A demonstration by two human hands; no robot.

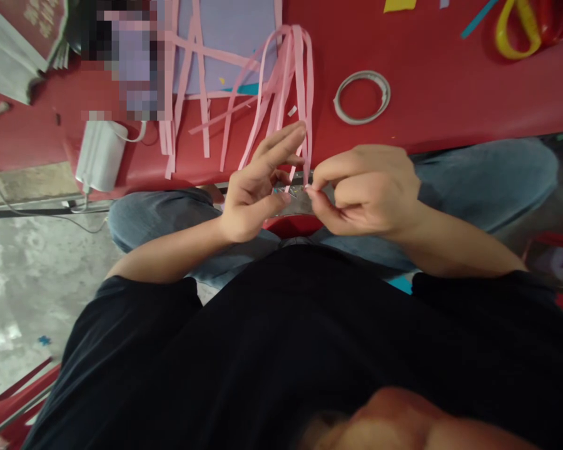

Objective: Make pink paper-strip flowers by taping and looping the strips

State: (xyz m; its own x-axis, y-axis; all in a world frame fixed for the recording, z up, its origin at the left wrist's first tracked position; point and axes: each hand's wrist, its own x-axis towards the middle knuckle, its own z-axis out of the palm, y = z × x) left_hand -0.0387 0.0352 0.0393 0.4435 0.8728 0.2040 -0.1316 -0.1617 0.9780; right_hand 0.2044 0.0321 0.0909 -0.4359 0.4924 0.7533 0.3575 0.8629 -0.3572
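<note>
My right hand (366,190) is closed in a pinch on the near end of a pink paper strip (306,106) that runs up onto the red table (450,94). My left hand (258,187) is beside it, index and middle fingers stretched out, thumb and lower fingers curled toward the same strip ends. Several more pink strips (267,87) fan out from the pinch toward the table. Whether the left fingers grip a strip is hidden.
A lilac sheet (229,37) with pink strips across it lies at the table's back. A roll of tape (361,97) sits to the right, yellow and red rings (525,28) at the far right. A white power adapter (101,156) lies at the left edge.
</note>
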